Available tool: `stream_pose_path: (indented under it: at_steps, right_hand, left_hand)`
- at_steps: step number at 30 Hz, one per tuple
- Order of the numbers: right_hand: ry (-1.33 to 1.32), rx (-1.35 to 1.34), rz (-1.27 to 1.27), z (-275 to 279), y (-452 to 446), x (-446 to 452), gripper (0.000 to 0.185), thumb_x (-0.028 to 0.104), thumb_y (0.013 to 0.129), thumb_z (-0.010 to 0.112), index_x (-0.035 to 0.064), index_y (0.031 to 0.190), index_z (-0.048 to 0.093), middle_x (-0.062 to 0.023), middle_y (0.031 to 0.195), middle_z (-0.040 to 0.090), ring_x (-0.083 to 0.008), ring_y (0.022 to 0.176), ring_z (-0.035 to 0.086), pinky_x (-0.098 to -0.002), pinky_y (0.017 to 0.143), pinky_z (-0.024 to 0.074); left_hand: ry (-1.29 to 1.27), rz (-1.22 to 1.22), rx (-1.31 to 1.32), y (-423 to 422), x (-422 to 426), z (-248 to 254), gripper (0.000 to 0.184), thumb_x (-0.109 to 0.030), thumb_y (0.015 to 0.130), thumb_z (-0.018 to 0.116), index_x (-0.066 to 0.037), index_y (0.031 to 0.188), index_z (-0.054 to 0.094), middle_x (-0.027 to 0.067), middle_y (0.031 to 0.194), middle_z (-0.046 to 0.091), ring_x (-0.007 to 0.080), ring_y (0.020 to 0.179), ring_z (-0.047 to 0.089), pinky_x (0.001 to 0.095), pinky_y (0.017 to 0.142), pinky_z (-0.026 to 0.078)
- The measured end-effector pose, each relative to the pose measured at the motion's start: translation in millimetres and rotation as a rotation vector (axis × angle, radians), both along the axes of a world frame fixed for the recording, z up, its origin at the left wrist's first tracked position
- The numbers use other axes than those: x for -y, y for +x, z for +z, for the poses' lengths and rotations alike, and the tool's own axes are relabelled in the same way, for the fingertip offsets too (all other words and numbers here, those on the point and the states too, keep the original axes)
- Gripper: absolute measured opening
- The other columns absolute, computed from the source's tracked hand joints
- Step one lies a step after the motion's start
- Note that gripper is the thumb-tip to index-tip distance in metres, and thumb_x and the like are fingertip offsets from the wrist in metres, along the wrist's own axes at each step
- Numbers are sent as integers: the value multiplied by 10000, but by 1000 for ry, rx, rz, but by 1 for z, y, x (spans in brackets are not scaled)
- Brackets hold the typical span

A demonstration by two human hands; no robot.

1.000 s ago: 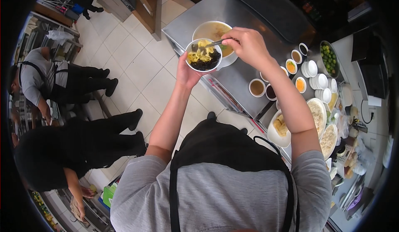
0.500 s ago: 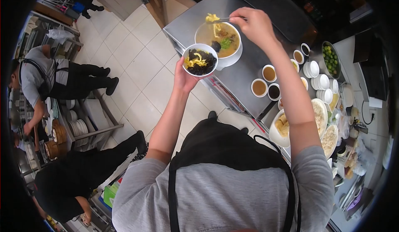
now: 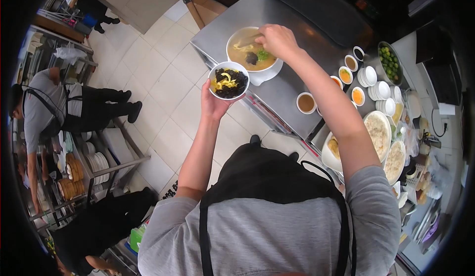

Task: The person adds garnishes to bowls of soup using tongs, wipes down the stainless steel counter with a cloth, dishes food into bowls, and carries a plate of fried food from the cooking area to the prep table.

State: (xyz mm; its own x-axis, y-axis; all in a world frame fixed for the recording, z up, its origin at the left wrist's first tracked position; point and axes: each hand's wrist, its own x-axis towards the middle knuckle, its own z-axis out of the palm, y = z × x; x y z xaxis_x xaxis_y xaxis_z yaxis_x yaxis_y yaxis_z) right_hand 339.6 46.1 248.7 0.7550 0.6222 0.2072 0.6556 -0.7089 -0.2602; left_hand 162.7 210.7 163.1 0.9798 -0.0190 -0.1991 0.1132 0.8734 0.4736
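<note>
A small white bowl point(image 3: 229, 67) is gripped by my left hand point(image 3: 213, 105); dark, crinkled food point(image 3: 234, 84) and yellow strips point(image 3: 225, 79) lie in it. My right hand point(image 3: 277, 41) is closed on slim metal tongs point(image 3: 250, 39), partly hidden by the fingers. Their tips reach down to the broth in a large white soup bowl point(image 3: 229, 46) on the steel counter. Yellow strips, a dark clump point(image 3: 252, 58) and chopped greens point(image 3: 262, 54) sit in the broth. The small bowl is held just in front of the large one, off the counter's edge.
Sauce cups point(image 3: 306, 103), stacked white dishes point(image 3: 380, 91), rice platters point(image 3: 377, 130) and a bowl of green fruit point(image 3: 389, 63) stand on the right of the steel counter point(image 3: 217, 36). Co-workers point(image 3: 47, 95) work at racks on the left. A black tray point(image 3: 316, 11) lies at the back.
My right hand has moved left and down, bringing the tongs from above the soup bowl to the broth. The yellow strips they lifted now lie there. The small bowl has shifted slightly left.
</note>
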Motion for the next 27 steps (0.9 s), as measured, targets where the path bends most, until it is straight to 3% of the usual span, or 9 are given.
stream_pose_path:
  at_steps: [5, 14, 18, 22, 23, 27]
  right_hand:
    - [261, -134, 65, 31, -43, 36, 163, 192, 729, 608, 86, 849, 638, -84, 799, 608, -269, 767, 575, -369, 671, 450]
    - [102, 8, 97, 26, -104, 154, 248, 221, 682, 659, 82, 886, 631, -37, 870, 564, -224, 843, 519, -327, 733, 437]
    - [121, -329, -120, 49, -136, 233, 362, 300, 687, 677, 70, 961, 617, -82, 937, 563, -254, 903, 547, -359, 751, 438]
    - [252, -401, -318, 46, -144, 319, 275, 255, 748, 600, 60, 942, 611, -116, 776, 635, -223, 730, 623, -343, 674, 474]
    - [275, -461, -380, 49, -148, 342, 217, 202, 740, 575, 46, 886, 617, -108, 651, 625, -201, 591, 626, -325, 621, 488]
    - [119, -612, -442, 57, -170, 426, 168, 133, 672, 600, 3, 777, 616, -140, 627, 615, -200, 544, 622, -299, 553, 493]
  left_hand:
    - [-13, -50, 47, 8, 18, 13, 624, -466, 807, 431, -87, 1287, 310, 181, 1277, 378, 373, 1147, 409, 592, 886, 372]
    - [-21, -334, 40, 27, 130, 32, 628, -496, 813, 380, -107, 1300, 297, 156, 1293, 365, 339, 1164, 392, 578, 880, 372]
    - [-22, -499, 24, 19, 206, 45, 648, -503, 806, 379, -90, 1297, 289, 165, 1278, 374, 344, 1146, 412, 568, 831, 425]
    - [-55, -690, 25, 12, 292, 46, 628, -477, 804, 396, -95, 1294, 304, 165, 1279, 380, 363, 1142, 416, 586, 832, 418]
    - [-48, -730, 11, 9, 313, 47, 614, -471, 807, 396, -107, 1293, 310, 165, 1278, 383, 363, 1141, 418, 596, 831, 412]
    - [-96, -868, -49, -6, 401, 54, 581, -463, 818, 374, -117, 1283, 333, 138, 1266, 415, 330, 1129, 443, 591, 837, 392]
